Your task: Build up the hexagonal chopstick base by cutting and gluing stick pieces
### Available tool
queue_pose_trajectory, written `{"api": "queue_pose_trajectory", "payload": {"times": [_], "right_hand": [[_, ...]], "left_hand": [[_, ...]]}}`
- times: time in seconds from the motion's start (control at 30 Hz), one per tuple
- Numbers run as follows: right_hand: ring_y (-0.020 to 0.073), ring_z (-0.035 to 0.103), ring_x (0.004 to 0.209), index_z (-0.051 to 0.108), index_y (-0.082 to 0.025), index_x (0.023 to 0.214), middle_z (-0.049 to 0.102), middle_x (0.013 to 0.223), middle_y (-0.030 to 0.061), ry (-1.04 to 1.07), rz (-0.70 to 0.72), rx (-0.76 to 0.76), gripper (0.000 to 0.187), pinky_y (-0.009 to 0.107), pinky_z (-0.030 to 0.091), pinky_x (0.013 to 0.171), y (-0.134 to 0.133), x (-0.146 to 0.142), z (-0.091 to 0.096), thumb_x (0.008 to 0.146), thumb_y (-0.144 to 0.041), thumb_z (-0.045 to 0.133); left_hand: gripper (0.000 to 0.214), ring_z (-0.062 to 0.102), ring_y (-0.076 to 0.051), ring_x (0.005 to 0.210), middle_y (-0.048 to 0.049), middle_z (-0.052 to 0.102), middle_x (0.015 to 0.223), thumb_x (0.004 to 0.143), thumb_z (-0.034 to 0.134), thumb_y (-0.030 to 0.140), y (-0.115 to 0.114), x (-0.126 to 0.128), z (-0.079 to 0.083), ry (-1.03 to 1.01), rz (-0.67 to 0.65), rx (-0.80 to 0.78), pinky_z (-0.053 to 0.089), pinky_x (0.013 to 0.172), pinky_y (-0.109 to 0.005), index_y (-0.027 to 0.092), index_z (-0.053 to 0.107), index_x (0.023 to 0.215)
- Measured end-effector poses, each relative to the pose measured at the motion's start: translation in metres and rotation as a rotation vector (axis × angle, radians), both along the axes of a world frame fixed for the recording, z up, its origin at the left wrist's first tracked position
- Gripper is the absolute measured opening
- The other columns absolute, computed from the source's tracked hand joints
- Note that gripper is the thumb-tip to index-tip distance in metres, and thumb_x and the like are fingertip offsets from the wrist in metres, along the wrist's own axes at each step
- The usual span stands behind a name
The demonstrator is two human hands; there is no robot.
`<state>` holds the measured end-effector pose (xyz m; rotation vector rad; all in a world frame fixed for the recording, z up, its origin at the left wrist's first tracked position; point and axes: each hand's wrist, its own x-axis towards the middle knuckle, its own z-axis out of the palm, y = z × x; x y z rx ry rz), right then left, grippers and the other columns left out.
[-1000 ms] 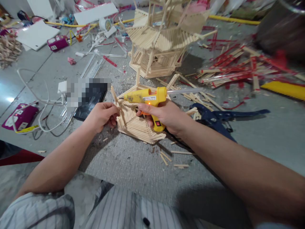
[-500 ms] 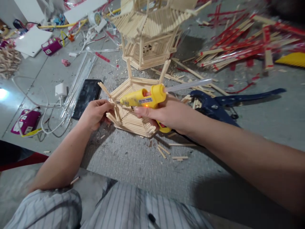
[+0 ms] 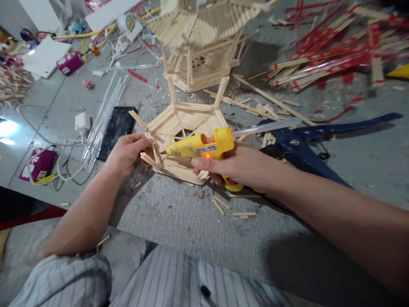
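Note:
My right hand (image 3: 236, 164) is wrapped around a yellow hot glue gun (image 3: 201, 146) with an orange light on and a clear glue stick out of its back. Its nozzle points left, low over the near-left side of a hexagonal frame (image 3: 193, 110) built of thin wooden sticks, with short posts rising at its corners. At that left side, my left hand (image 3: 129, 153) pinches a small upright wooden stick (image 3: 156, 150) against the frame; its fingertips are partly hidden. Behind the frame stands a larger stick-built pavilion (image 3: 198, 32) with a sloping roof.
Blue-handled cutters (image 3: 294, 140) lie to the right, with red-banded stick bundles (image 3: 326, 55) beyond them. A black phone (image 3: 117, 130), clear glue sticks (image 3: 99, 115), a white charger (image 3: 82, 122) and cables are on the left. Loose stick pieces (image 3: 244, 214) lie in front.
My right hand has brought the glue gun slightly right and down, its nozzle now lower along the frame's left side. My left hand stays at the same spot.

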<state>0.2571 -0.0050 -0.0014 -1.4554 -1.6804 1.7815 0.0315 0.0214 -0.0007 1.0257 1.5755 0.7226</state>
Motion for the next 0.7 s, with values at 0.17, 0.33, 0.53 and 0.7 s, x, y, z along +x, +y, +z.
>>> {"api": "queue_pose_trajectory", "payload": {"times": [0.17,0.33,0.53,0.7], "right_hand": [[0.0080,0.043,0.038,0.061,-0.019,0.069,0.048,0.043,-0.0029,0.001,0.029,-0.012,0.036,0.021,0.029,0.037,0.0012,0.0032,-0.0046,0.070,-0.055,0.059],[0.0080,0.044,0.039,0.061,-0.017,0.071,0.048,0.044,-0.0027,0.006,0.034,-0.006,0.041,0.020,0.030,0.038,0.0009,0.0040,-0.0075,0.069,-0.058,0.057],[0.0063,0.043,0.039,0.059,-0.015,0.071,0.046,0.045,-0.0040,0.054,0.065,0.016,0.041,0.019,0.030,0.039,0.0015,0.0026,-0.0059,0.070,-0.055,0.055],[0.0051,0.041,0.037,0.057,-0.015,0.068,0.045,0.045,-0.0052,0.102,0.044,-0.007,0.040,0.018,0.028,0.036,0.0026,0.0015,-0.0081,0.068,-0.056,0.058]], "left_hand": [[0.015,0.050,-0.007,0.036,0.0029,0.056,0.046,0.070,0.057,0.021,0.0002,-0.0017,-0.0015,0.005,-0.018,-0.011,0.040,0.037,-0.018,0.015,0.052,0.057],[0.016,0.050,-0.007,0.035,0.0029,0.056,0.046,0.071,0.057,0.022,0.0007,-0.0027,-0.0026,0.009,-0.021,-0.011,0.040,0.036,-0.017,0.015,0.052,0.057],[0.016,0.050,-0.008,0.035,0.0030,0.056,0.047,0.070,0.058,0.023,0.0011,-0.0051,-0.0041,-0.024,-0.037,-0.013,0.041,0.035,-0.018,0.015,0.052,0.058],[0.015,0.050,-0.007,0.035,0.0027,0.056,0.047,0.071,0.058,0.022,0.0003,-0.0058,-0.0046,-0.038,-0.035,-0.007,0.041,0.034,-0.018,0.014,0.054,0.058]]}}
